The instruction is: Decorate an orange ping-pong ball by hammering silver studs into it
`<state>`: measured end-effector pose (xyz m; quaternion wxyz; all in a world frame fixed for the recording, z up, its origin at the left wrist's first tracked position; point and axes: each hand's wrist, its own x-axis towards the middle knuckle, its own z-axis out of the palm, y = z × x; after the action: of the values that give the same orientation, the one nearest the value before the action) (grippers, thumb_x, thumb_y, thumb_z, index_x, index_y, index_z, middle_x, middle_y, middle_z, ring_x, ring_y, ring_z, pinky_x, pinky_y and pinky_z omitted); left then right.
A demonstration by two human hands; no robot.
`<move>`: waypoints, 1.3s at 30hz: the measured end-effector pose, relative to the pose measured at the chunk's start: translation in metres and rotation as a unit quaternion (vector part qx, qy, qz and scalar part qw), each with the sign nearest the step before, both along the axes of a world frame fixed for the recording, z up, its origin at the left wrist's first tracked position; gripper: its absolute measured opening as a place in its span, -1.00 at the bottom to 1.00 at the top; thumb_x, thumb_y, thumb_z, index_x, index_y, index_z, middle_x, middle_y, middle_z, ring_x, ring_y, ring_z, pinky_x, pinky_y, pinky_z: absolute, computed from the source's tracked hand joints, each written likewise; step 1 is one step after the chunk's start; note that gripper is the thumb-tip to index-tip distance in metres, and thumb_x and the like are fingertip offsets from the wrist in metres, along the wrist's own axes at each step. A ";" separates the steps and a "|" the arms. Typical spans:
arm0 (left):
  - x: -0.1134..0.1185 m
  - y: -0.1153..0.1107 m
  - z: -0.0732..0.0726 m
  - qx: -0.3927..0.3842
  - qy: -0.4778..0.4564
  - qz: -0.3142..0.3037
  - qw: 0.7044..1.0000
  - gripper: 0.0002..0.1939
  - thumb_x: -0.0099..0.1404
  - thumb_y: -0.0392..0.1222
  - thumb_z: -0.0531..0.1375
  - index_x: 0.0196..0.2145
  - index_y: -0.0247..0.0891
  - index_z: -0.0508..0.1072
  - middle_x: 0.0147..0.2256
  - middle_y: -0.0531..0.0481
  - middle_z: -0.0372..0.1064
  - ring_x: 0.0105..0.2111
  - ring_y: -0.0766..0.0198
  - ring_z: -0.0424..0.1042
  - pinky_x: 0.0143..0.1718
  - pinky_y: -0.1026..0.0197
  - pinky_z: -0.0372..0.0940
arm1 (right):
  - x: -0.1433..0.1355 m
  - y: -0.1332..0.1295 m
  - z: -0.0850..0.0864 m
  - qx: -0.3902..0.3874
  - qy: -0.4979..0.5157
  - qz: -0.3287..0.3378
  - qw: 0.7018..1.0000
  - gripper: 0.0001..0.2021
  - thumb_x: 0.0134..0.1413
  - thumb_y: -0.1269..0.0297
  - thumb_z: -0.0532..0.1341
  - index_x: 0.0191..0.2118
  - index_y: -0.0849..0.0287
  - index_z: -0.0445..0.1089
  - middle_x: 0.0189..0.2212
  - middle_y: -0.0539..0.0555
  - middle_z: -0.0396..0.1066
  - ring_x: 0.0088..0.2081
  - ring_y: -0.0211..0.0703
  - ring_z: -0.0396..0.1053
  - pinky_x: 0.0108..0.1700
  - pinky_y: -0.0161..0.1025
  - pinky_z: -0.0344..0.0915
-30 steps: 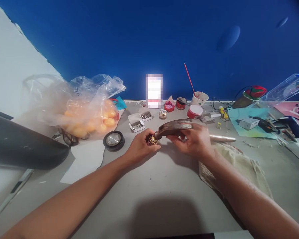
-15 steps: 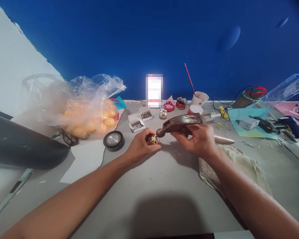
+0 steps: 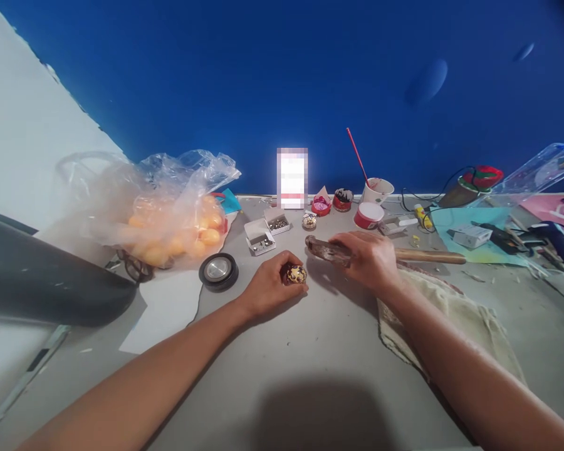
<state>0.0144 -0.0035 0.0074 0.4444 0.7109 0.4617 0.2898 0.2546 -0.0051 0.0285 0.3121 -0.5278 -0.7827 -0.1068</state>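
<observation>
My left hand (image 3: 275,282) is closed around a small round ornament (image 3: 296,274), dark with gold-coloured, star-like pieces on its surface. The fingers hide its left side. Just right of it, my right hand (image 3: 373,260) grips a hammer (image 3: 326,249) close to its worn metal head. The hammer's wooden handle points right, low over the table, and its head stays a short gap away from the ornament. Beyond my left hand are two small white boxes, a nearer box (image 3: 260,242) and a farther box (image 3: 277,222), both holding small metal pieces.
A black round object with a silver centre (image 3: 219,270) sits left. Behind it lies a plastic bag of orange balls (image 3: 183,232). Along the wall stand a bright phone-like screen (image 3: 292,181) and a paper cup (image 3: 377,191) with a red stick. A cloth (image 3: 451,326) lies under my right forearm.
The hammer head has moved off the ornament, and the hammer has turned so its handle shows to the right. My left hand keeps hold of the ornament. The view has shifted slightly.
</observation>
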 end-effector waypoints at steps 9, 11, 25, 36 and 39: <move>-0.003 -0.001 0.001 0.047 -0.036 -0.005 0.998 -0.75 0.11 -0.33 0.18 -0.20 -0.19 0.40 -0.35 0.08 0.32 -0.38 0.28 0.29 -0.31 0.23 0.24 | 0.000 0.008 -0.012 -0.141 -0.072 0.048 0.986 -0.87 0.10 0.34 0.37 -0.19 0.12 0.54 -0.31 0.09 0.57 -0.25 -0.06 0.47 -0.19 -0.20 0.23; -0.002 -0.002 0.002 0.047 -0.029 -0.010 0.998 -0.76 0.11 -0.32 0.19 -0.22 -0.19 0.40 -0.37 0.09 0.31 -0.40 0.29 0.27 -0.33 0.24 0.23 | 0.000 0.009 -0.012 -0.171 -0.077 0.056 0.981 -0.82 0.09 0.34 0.39 -0.16 0.11 0.53 -0.28 0.09 0.58 -0.21 -0.05 0.48 -0.15 -0.19 0.26; -0.001 -0.002 -0.005 0.067 0.010 -0.028 0.997 -0.70 0.09 -0.31 0.18 -0.17 -0.19 0.43 -0.33 0.08 0.38 -0.35 0.24 0.33 -0.26 0.19 0.26 | -0.011 0.035 0.028 -0.147 0.013 0.082 0.986 -0.91 0.20 0.34 0.30 -0.28 0.11 0.58 -0.28 0.06 0.59 -0.23 -0.10 0.48 -0.23 -0.22 0.27; -0.001 0.001 -0.008 0.101 0.044 -0.039 0.993 -0.66 0.11 -0.29 0.21 -0.11 -0.23 0.48 -0.18 -0.04 0.52 -0.19 0.09 0.47 -0.10 0.09 0.34 | -0.126 0.075 0.042 -0.183 -0.211 0.178 0.944 -0.79 0.28 0.40 0.22 -0.18 0.13 0.65 -0.08 0.18 0.56 -0.04 0.00 0.45 -0.25 -0.22 0.20; -0.002 0.003 -0.010 0.090 0.027 -0.037 0.995 -0.68 0.13 -0.26 0.22 -0.12 -0.27 0.49 -0.23 -0.04 0.52 -0.23 0.10 0.47 -0.16 0.11 0.35 | -0.139 0.082 0.042 -0.185 -0.264 0.172 0.931 -0.74 0.27 0.46 0.18 -0.12 0.19 0.64 -0.03 0.25 0.55 -0.02 0.06 0.47 -0.16 -0.18 0.27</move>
<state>0.0127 -0.0001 -0.0028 0.3763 0.7721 0.4191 0.2942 0.1153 0.0769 0.0708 0.0046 -0.3866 -0.9214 -0.0399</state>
